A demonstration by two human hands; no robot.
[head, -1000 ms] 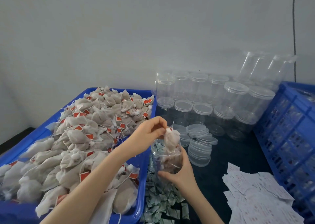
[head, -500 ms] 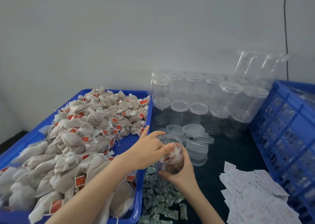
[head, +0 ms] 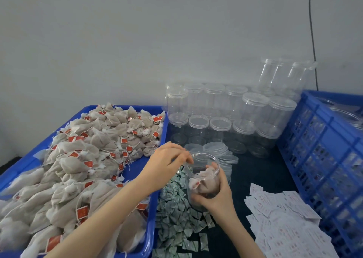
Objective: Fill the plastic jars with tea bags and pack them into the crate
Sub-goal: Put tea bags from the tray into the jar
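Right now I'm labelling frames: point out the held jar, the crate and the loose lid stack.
Jar (head: 204, 181), head view, clear side wall.
Crate (head: 322, 146), head view, near lattice wall.
Lid stack (head: 216, 146), head view, top lid.

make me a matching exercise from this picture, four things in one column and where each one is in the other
Things:
1. open clear plastic jar
2. heap of beige mesh tea bags
3. stack of clear round lids
4. white paper slips with red print

Places:
A. in the blue plastic tray
B. loose on the dark table, beside the blue slatted crate
C. just behind the held jar
D. in the right hand

Pairs: 1-D, 2-A, 3-C, 4-B
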